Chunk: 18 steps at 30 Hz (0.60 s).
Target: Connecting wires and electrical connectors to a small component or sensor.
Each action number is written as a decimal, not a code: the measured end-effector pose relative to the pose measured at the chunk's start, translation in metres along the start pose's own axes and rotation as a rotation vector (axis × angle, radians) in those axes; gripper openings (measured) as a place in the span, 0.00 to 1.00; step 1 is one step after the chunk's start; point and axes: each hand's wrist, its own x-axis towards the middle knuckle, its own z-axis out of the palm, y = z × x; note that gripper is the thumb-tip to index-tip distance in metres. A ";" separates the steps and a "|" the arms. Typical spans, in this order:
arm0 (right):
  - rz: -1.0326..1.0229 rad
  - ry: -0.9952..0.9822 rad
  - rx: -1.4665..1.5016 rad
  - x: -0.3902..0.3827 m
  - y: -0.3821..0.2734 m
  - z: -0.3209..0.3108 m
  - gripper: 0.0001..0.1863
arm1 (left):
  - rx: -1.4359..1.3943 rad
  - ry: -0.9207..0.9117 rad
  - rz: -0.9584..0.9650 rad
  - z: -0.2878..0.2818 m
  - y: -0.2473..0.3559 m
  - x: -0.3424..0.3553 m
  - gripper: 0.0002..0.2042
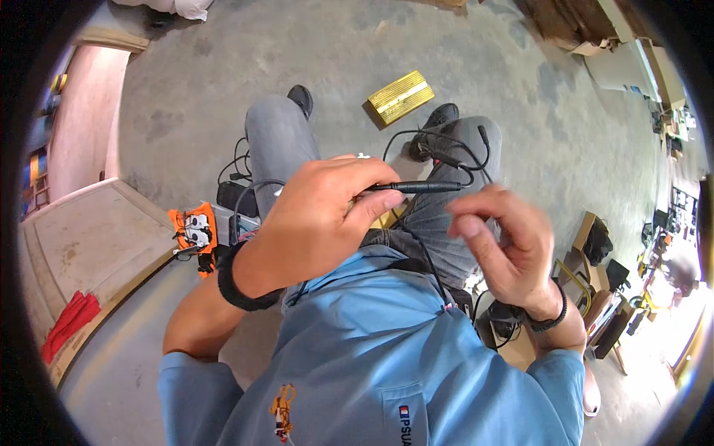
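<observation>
Left fingers (374, 173) in pinch on black connector (428, 186)

1. A narrow gap divides the left hand (323, 208) from the right hand (513, 249); the black connector (428, 187) juts into it.
2. Looped cable (489, 152) obstructs passage over the right leg (446, 215).
3. Floor (260, 52) beyond the gold box (401, 97) gives room.

Matt plastic connector (435, 187); glossy, metal-looking box (401, 97); cloth shirt (335, 349); matt concrete floor (327, 44)
</observation>
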 end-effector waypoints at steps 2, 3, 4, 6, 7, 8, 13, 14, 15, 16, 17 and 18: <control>-0.144 0.039 -0.218 0.017 0.001 -0.005 0.13 | 0.011 -0.015 0.021 -0.001 -0.001 -0.003 0.07; -0.299 0.075 -0.441 0.024 0.003 -0.006 0.14 | 0.026 -0.020 0.047 -0.002 -0.002 -0.003 0.07; -0.248 0.030 -0.416 0.026 0.005 -0.003 0.15 | 0.023 -0.030 0.044 -0.003 -0.002 -0.004 0.07; -0.185 -0.080 -0.329 0.025 0.012 -0.004 0.13 | -0.001 -0.025 0.151 -0.004 -0.002 -0.005 0.07; -0.132 -0.191 -0.244 0.024 0.015 -0.003 0.12 | -0.002 -0.029 0.148 -0.003 -0.003 -0.005 0.07; -0.065 -0.216 -0.193 0.022 0.015 -0.001 0.11 | 0.007 -0.018 0.179 -0.003 -0.004 -0.005 0.07; 0.006 -0.219 -0.090 0.017 0.016 0.005 0.11 | -0.015 0.042 0.182 0.004 -0.004 -0.008 0.08; 0.035 -0.224 -0.055 0.017 0.016 0.006 0.11 | -0.029 0.020 0.159 0.004 -0.001 -0.008 0.08; 0.037 -0.224 -0.053 0.016 0.016 0.007 0.11 | -0.044 -0.002 0.138 0.003 0.000 -0.007 0.09; 0.023 -0.229 -0.065 0.016 0.017 0.008 0.11 | -0.043 -0.004 0.136 0.003 0.000 -0.007 0.09; 0.009 -0.234 -0.078 0.015 0.018 0.008 0.13 | -0.035 -0.023 0.133 0.003 -0.001 -0.007 0.09; 0.011 -0.234 -0.076 0.015 0.018 0.008 0.13 | -0.027 -0.042 0.129 0.004 -0.001 -0.007 0.09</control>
